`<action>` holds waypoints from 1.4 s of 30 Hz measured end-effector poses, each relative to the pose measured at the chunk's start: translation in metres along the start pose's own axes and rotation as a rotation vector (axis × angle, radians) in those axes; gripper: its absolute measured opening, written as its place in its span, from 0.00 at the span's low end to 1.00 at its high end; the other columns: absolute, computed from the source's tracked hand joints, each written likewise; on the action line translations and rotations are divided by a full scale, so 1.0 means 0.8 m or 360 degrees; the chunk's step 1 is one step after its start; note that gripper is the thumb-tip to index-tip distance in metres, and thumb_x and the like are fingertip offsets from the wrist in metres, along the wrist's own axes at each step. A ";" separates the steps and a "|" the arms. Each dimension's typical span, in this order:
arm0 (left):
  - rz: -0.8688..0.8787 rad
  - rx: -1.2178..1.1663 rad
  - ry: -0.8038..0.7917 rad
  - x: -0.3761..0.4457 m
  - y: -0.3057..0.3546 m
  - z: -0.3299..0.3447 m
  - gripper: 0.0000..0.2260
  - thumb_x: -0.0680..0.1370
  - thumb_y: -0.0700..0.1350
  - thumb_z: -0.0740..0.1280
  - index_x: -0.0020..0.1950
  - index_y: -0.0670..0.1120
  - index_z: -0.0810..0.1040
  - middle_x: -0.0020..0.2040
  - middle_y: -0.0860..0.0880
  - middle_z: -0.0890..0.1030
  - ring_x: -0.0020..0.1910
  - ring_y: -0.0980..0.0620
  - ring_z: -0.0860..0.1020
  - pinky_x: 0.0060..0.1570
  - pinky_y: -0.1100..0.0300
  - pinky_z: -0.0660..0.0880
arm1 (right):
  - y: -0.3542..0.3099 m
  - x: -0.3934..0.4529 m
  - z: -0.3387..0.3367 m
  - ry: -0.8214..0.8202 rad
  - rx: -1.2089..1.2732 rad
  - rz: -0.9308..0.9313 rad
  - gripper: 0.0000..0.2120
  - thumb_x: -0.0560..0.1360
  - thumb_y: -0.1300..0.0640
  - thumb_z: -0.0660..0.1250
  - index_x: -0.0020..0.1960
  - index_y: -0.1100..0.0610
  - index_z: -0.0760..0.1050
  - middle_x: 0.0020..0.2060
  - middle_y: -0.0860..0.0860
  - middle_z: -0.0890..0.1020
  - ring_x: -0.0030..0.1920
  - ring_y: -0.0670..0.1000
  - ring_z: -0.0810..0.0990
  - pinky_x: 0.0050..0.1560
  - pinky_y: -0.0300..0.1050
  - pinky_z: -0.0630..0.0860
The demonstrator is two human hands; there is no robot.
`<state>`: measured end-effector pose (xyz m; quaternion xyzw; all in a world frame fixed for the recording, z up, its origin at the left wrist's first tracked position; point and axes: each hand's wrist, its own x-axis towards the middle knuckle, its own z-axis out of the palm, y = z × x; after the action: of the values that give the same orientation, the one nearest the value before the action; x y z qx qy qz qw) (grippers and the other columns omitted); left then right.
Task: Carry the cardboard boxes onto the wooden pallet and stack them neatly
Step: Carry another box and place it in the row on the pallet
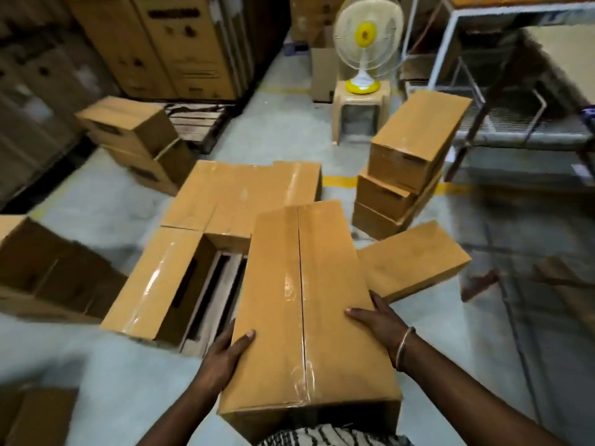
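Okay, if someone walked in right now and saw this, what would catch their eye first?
Probably the long taped cardboard box front and centre, held from both sides by the left hand and right hand above the wooden pallet. Next, the boxes already on the pallet just beyond, and the yellow-hubbed fan on a stool at the back.

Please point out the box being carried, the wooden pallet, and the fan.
carried box (302, 300): head view, on its taped top face.
wooden pallet (222, 284): head view, on a bare slat between boxes.
fan (365, 35): head view, on its yellow centre.
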<state>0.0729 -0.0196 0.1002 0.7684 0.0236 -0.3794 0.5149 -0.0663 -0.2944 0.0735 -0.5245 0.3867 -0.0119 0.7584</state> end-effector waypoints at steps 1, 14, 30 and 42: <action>0.0025 -0.0030 0.0075 -0.011 -0.023 -0.037 0.41 0.57 0.71 0.74 0.67 0.58 0.74 0.57 0.54 0.82 0.51 0.51 0.83 0.47 0.55 0.80 | 0.009 -0.002 0.037 -0.0027 -0.0062 -0.0019 0.23 0.71 0.60 0.75 0.64 0.49 0.73 0.51 0.51 0.83 0.50 0.55 0.83 0.46 0.52 0.80; 0.0116 -0.0332 0.0417 -0.127 -0.180 -0.373 0.21 0.75 0.56 0.71 0.67 0.61 0.74 0.59 0.53 0.83 0.52 0.50 0.84 0.55 0.47 0.79 | 0.116 -0.074 0.391 -0.0416 -0.0267 -0.0016 0.35 0.63 0.52 0.77 0.68 0.47 0.70 0.55 0.54 0.84 0.52 0.59 0.84 0.51 0.58 0.81; 0.0084 0.0016 0.0318 0.068 -0.101 -0.525 0.24 0.75 0.56 0.71 0.71 0.61 0.71 0.65 0.57 0.77 0.55 0.55 0.81 0.54 0.55 0.77 | 0.123 0.082 0.525 -0.0295 -0.0176 0.0076 0.47 0.55 0.43 0.81 0.70 0.47 0.67 0.57 0.54 0.82 0.55 0.59 0.82 0.54 0.62 0.79; -0.0282 0.0255 -0.0066 0.318 -0.099 -0.507 0.23 0.77 0.49 0.70 0.71 0.56 0.70 0.60 0.53 0.80 0.55 0.50 0.81 0.49 0.56 0.80 | 0.184 0.256 0.519 0.0060 -0.0378 0.0226 0.50 0.53 0.38 0.82 0.71 0.45 0.68 0.57 0.46 0.82 0.54 0.48 0.82 0.55 0.53 0.80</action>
<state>0.4464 0.2556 -0.0421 0.7939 0.0504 -0.4400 0.4165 0.2692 0.0112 -0.0999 -0.5815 0.4359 0.0778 0.6826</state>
